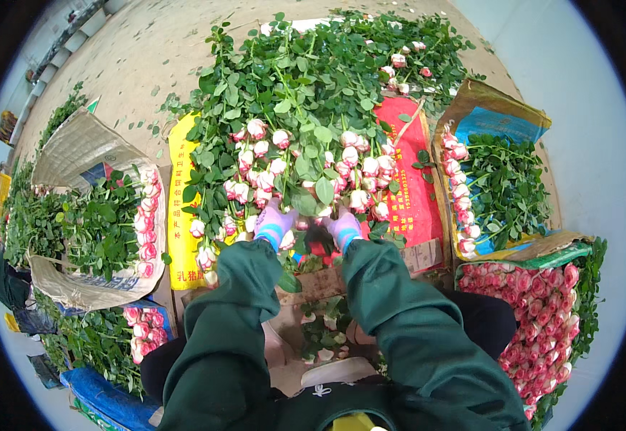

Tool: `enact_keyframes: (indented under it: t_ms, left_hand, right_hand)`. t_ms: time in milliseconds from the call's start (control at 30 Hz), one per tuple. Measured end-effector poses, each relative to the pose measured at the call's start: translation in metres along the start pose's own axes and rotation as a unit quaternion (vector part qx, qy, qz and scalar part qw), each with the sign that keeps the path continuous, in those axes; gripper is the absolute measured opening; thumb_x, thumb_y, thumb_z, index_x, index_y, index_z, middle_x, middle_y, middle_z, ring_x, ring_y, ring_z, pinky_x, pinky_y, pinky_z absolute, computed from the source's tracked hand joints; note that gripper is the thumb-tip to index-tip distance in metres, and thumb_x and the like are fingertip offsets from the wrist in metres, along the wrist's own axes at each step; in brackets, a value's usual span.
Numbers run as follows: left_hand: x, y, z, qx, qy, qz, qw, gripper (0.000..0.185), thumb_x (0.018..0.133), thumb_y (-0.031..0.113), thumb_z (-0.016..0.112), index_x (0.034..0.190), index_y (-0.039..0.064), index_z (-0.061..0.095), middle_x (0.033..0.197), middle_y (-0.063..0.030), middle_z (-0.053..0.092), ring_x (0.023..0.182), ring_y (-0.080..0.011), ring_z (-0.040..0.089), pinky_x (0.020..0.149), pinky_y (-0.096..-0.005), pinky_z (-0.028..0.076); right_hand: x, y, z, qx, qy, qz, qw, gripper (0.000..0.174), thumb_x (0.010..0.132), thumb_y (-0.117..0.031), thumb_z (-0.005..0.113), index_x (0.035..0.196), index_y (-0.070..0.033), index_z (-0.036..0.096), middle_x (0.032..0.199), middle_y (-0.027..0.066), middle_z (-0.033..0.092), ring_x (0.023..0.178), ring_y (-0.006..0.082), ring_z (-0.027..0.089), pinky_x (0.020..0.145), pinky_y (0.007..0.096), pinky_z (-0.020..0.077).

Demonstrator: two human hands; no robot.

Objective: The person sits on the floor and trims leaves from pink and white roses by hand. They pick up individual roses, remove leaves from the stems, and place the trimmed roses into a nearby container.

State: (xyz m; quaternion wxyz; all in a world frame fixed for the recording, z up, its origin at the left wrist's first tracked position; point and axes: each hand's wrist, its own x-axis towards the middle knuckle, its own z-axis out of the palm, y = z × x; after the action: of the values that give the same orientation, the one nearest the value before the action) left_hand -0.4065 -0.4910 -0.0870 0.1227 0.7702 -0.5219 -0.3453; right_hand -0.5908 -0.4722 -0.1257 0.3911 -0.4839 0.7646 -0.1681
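Observation:
A heap of cut pink-and-white roses [349,156] with leafy green stems lies before me, blooms towards me, on yellow and red printed sacks. My left hand [275,222], in a pale purple glove with a blue cuff, reaches in at the near edge of the blooms. Level with it, my right hand [342,225] wears the same kind of glove and touches the near blooms right of a large rose leaf [325,190]. Fingertips of both hands are partly hidden among flowers and leaves, so what they grip is unclear.
Sacks with rows of roses lie at the left [147,226] and right [459,188]. Densely packed pink roses [539,312] stand at lower right, another bunch [145,329] at lower left. A blue sack [111,398] lies below it. Fallen petals and leaves [325,328] lie between my feet.

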Motion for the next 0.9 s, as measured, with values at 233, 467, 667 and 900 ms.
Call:
enact_keyframes:
  t_ms: [233,467,667,900]
  left_hand:
    - [-0.002,0.021,-0.007,0.001,-0.054,0.038,0.998,0.034,0.076,0.029,0.064,0.09,-0.002,0.061,0.084,-0.01,0.065,0.069,-0.0242,0.062,0.066,-0.0345,0.05]
    - [-0.07,0.089,-0.109,-0.6,-0.371,0.129,0.697,0.021,0.09,0.017,0.054,0.102,-0.001,0.054,0.086,-0.0051,0.059,0.076,-0.0166,0.061,0.068,-0.0277,0.053]
    - [-0.155,0.128,-0.156,-0.602,-0.321,0.177,0.71,0.029,0.09,0.02,0.056,0.111,0.0,0.055,0.098,-0.0066,0.063,0.091,-0.017,0.063,0.077,-0.027,0.054]
    - [-0.213,0.106,-0.152,-0.562,-0.305,0.228,0.734,0.023,0.092,0.024,0.053,0.094,0.001,0.056,0.082,-0.0052,0.061,0.074,-0.0143,0.06,0.067,-0.0252,0.051]
  right_hand:
    - [-0.021,-0.015,-0.036,0.138,-0.016,-0.062,0.988,0.032,0.081,-0.012,0.063,0.11,0.001,0.06,0.083,0.0106,0.066,0.073,0.0148,0.061,0.071,0.0265,0.0474]
    - [-0.1,-0.054,-0.151,0.593,-0.089,-0.125,0.79,0.029,0.086,-0.007,0.057,0.112,0.007,0.053,0.077,0.0093,0.061,0.065,0.0164,0.057,0.062,0.026,0.0475]
    - [-0.119,-0.093,-0.194,0.554,-0.057,-0.155,0.816,0.034,0.088,-0.01,0.057,0.117,0.007,0.051,0.091,0.0125,0.063,0.077,0.0192,0.062,0.066,0.027,0.0514]
    - [-0.131,-0.092,-0.19,0.454,-0.165,-0.213,0.849,0.05,0.086,-0.032,0.06,0.123,0.001,0.049,0.105,0.0123,0.062,0.088,0.0165,0.06,0.073,0.0284,0.0484]
